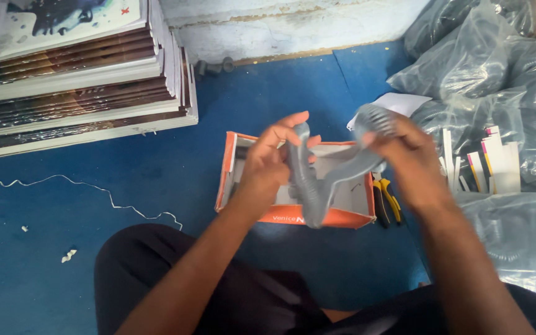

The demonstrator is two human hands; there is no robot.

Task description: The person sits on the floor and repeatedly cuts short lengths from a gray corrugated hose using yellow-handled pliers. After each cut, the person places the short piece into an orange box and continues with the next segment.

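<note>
**Grey sandals held over the open box**

Largest first: blue floor (156, 180), stack of flat cartons (75, 80) upper left, clear bags of stock (497, 68) right. Centre: open orange-and-white shoe box (293, 214), yellow-handled pliers (387, 197) just beside it. Left hand (267, 167) grips one grey sandal (302, 180) upright; right hand (407, 158) closes on the second sandal (367, 142) (motion-blurred). Both are above the box, touching. Step looks like pairing the two; next move calls for aligning the soles flat.
</note>
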